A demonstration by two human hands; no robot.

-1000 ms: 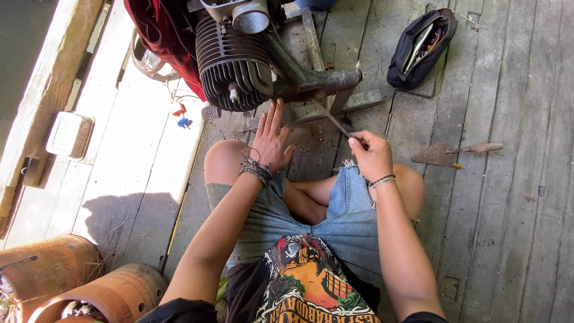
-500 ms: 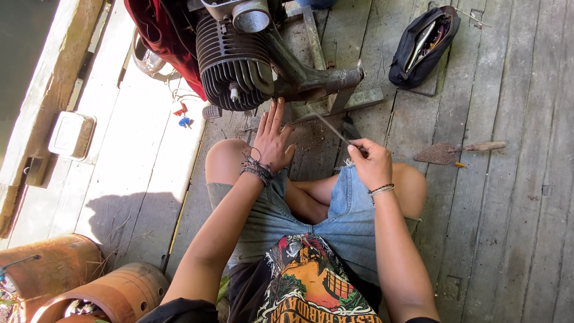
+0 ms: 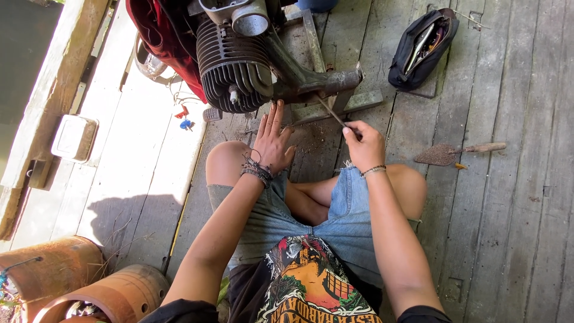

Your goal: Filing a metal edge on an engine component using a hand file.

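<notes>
Now right hand grips thin rod w/ engine; left hand flat, fingers spread.

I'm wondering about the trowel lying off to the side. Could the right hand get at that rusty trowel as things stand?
Probably yes. The rusty trowel lies on bare boards just beyond the right knee, with nothing between it and the right hand. But that hand is closed on a thin metal tool, which it would have to put down first.
</notes>
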